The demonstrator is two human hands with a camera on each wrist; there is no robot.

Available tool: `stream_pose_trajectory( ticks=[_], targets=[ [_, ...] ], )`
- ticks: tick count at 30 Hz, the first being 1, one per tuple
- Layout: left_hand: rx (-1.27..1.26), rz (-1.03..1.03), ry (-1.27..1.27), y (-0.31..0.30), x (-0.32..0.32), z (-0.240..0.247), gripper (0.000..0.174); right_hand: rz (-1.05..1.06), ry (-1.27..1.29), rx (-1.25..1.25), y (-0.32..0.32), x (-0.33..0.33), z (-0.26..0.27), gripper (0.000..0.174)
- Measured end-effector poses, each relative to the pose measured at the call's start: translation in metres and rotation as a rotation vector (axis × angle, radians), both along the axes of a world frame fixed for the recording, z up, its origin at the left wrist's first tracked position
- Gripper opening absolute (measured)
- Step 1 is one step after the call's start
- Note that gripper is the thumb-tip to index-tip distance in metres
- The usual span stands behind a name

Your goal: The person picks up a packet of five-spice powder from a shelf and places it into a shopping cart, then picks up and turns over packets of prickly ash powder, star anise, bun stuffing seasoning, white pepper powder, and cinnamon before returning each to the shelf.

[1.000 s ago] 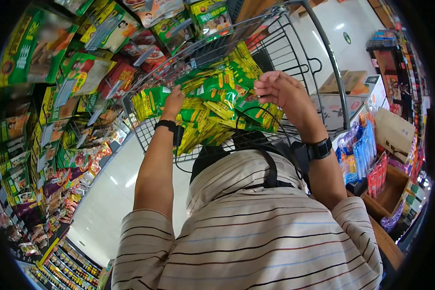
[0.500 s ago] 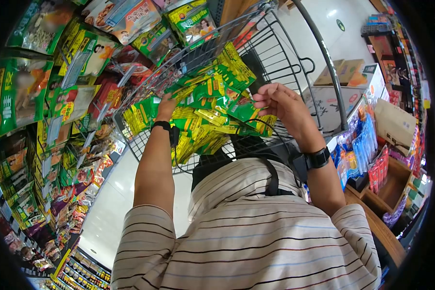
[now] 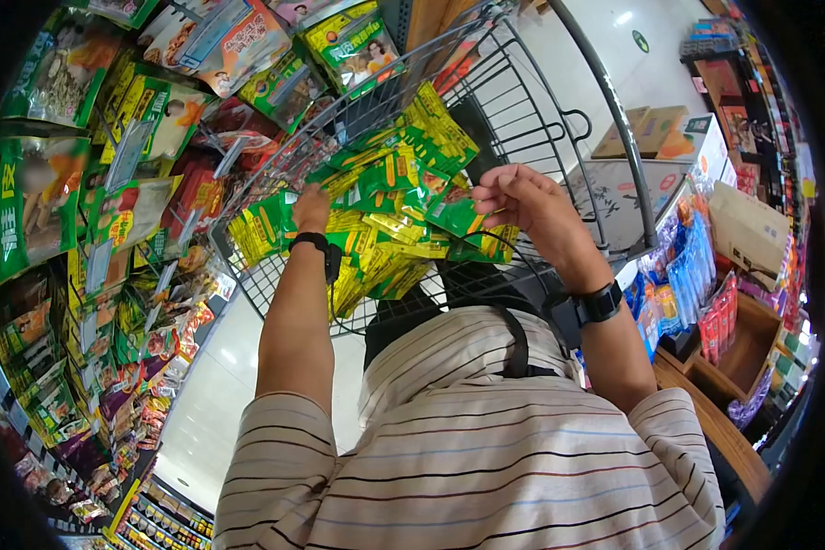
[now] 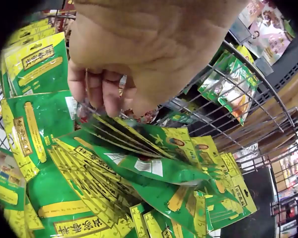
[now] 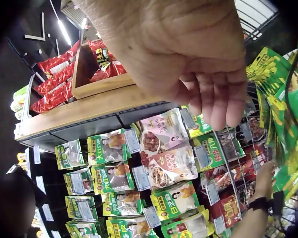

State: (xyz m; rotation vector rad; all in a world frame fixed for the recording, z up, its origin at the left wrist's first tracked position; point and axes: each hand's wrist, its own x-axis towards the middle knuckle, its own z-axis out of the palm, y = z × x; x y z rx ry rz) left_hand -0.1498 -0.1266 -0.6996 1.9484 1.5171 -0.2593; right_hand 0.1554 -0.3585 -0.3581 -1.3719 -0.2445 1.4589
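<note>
One left hand (image 3: 312, 209) and one right hand (image 3: 527, 202) are reaching over one cart (image 3: 610, 92).
The left hand is curling its fingers, pinching packets (image 3: 385, 174) by their edges, too overlapped to count; the right hand is holding nothing, fingers loosely bent above the heap. The green-and-yellow packets are lying piled in the cart, and two black straps (image 3: 600, 302) are circling the wrists.
</note>
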Motion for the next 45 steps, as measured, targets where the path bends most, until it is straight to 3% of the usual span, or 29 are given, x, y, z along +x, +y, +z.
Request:
stream_pose_trajectory(
  ticks=[1,6,10,13,16,20,23,24,27,28,32,36,45],
  targets=[
    [0.096,-0.020,-0.021,-0.003,0.005,0.006,0.053,-0.005,0.000,-0.009,0.000,0.000,-0.001,0.023],
    [-0.119,0.007,-0.190,-0.009,0.052,0.055,0.052,-0.021,0.003,-0.030,-0.003,-0.002,0.001,0.022],
    [-0.027,-0.117,-0.302,-0.009,0.064,0.034,0.046,-0.038,0.014,-0.013,-0.008,0.003,-0.003,0.021],
    [-0.203,0.160,-0.338,-0.012,0.073,0.042,0.039,-0.045,0.007,-0.015,-0.011,0.004,-0.002,0.021],
    [0.157,0.041,-0.286,-0.010,0.063,0.042,0.029,-0.042,0.009,-0.014,-0.011,0.004,-0.001,0.021],
    [0.353,0.052,-0.426,-0.011,0.044,0.076,0.018,0.020,0.015,0.008,-0.007,0.000,-0.004,0.023],
    [0.480,0.031,-0.499,-0.010,0.028,0.117,0.020,0.080,-0.035,0.023,0.001,-0.006,-0.001,0.024],
    [0.442,0.040,-0.553,-0.006,0.018,0.131,0.022,0.100,-0.060,0.027,0.005,-0.009,0.001,0.023],
    [-0.174,0.487,-0.989,-0.005,-0.001,0.183,0.020,0.171,-0.197,0.122,0.016,-0.018,-0.008,0.023],
    [-0.238,0.508,-1.012,-0.013,-0.001,0.225,0.019,0.182,-0.238,0.143,0.021,-0.025,-0.005,0.025],
    [-0.321,0.498,-1.200,-0.031,-0.014,0.302,0.023,0.278,-0.491,0.186,0.042,-0.054,0.011,0.033],
    [-0.346,0.466,-1.290,-0.041,-0.034,0.338,0.022,0.348,-0.458,0.268,0.057,-0.083,0.025,0.041],
    [-0.316,0.480,-1.404,-0.055,-0.074,0.380,0.020,0.487,-0.347,0.356,0.069,-0.136,0.033,0.028]
  ],
)
